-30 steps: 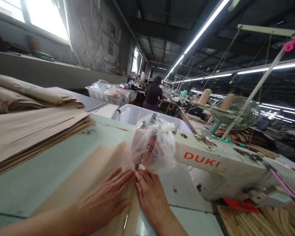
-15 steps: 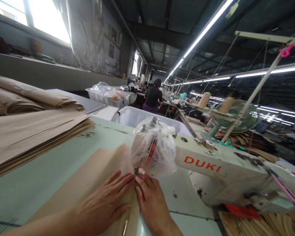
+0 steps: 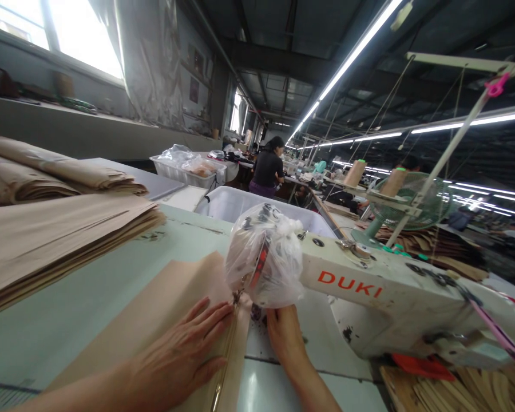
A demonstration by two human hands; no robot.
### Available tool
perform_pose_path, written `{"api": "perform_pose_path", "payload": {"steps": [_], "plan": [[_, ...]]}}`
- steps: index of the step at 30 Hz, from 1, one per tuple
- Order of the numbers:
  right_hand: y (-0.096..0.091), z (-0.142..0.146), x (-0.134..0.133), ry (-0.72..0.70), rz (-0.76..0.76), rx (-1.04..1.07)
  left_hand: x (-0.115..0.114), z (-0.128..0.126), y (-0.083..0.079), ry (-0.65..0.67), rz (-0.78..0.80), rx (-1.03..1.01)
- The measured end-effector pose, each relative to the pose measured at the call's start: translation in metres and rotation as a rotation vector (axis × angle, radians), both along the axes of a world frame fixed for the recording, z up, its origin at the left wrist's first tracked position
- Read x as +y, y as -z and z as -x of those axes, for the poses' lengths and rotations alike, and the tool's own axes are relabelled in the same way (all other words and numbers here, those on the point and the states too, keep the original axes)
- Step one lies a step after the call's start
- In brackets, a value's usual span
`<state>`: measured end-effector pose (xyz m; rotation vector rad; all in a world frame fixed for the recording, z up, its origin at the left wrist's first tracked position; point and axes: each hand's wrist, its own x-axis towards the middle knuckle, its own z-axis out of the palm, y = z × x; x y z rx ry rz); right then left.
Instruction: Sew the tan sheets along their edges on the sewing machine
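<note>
My left hand (image 3: 189, 346) lies flat with fingers stretched out on a beige fabric panel (image 3: 154, 309). Its fingertips reach close to the presser foot (image 3: 236, 296) of a sewing machine (image 3: 347, 286) marked DUKI. Along the panel's right edge runs a shiny gold strip (image 3: 217, 395) that looks like a metal zipper. A clear plastic bag (image 3: 278, 263) wraps the machine's head. To the right of the foot, my right hand (image 3: 284, 329) reaches in below this bag, away from the panel. Its fingertips are hidden there, so their grip cannot be made out.
Stacks of beige panels (image 3: 64, 240) lie on the left of the table. Behind the machine stands a white bin (image 3: 223, 200). Thread cones (image 3: 355, 173) and a green fan (image 3: 405, 200) are at right. A person (image 3: 268, 169) sits farther back.
My right hand has left the panel beside the presser foot and moved right, under the bagged machine head. The left hand stays almost in place on the panel.
</note>
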<state>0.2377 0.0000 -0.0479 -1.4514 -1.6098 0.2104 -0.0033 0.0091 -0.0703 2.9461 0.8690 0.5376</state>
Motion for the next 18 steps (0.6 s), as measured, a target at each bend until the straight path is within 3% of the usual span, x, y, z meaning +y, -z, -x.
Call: {"api": "perform_pose_path", "payload": {"steps": [4,7,13,15,18], "plan": [[0.003,-0.001,-0.002,0.013,-0.013,-0.035,-0.006,-0.001,-0.003,0.014,0.0,0.022],[0.004,-0.004,-0.005,0.01,-0.003,-0.1,0.002,0.004,-0.009,0.033,0.055,0.042],[0.004,-0.001,-0.013,-0.069,-0.023,-0.219,0.07,0.04,-0.053,0.322,0.128,0.19],[0.005,0.004,-0.014,-0.141,-0.021,-0.258,0.083,0.048,-0.061,0.296,0.094,0.195],[0.005,0.009,-0.014,-0.222,0.039,-0.316,0.075,0.045,-0.052,0.158,0.129,0.124]]}}
